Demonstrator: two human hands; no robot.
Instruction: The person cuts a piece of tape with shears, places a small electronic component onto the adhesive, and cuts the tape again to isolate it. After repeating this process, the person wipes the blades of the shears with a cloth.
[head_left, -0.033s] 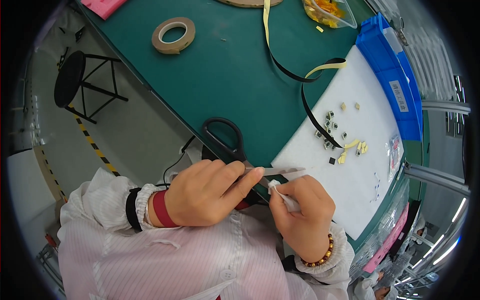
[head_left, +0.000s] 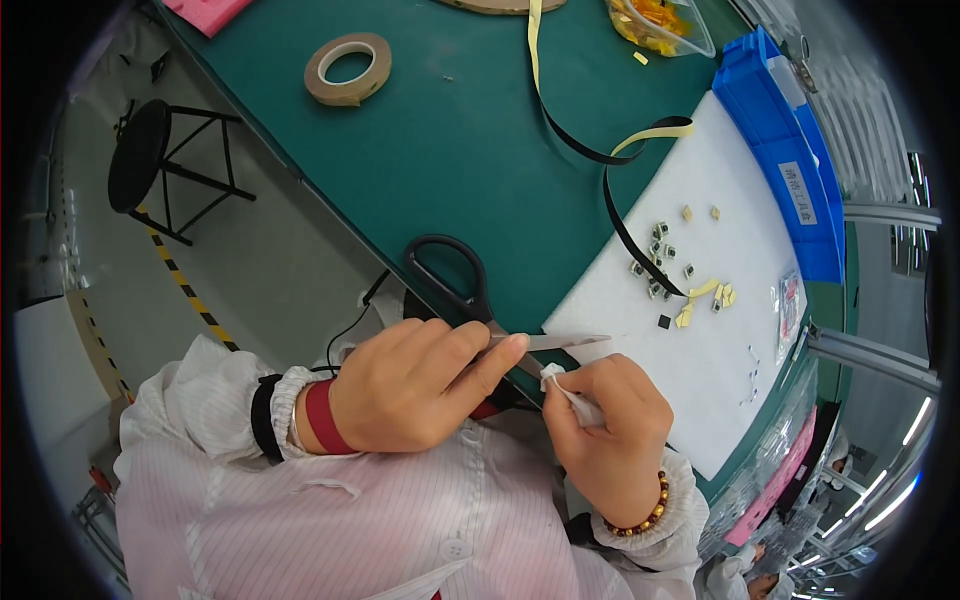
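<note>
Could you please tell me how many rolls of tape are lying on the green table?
1: a tan roll of tape lies flat on the green table, at its far left side. Others may lie beyond the picture's edge.

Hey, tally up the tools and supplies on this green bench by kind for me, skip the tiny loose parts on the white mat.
Scissors, black handles, under the left hand: 1
White wipe, pinched in the right hand: 1
Tape roll, tan: 1
Blue bin: 1
White mat: 1
Black and yellow strip: 1
Total: 6
</note>
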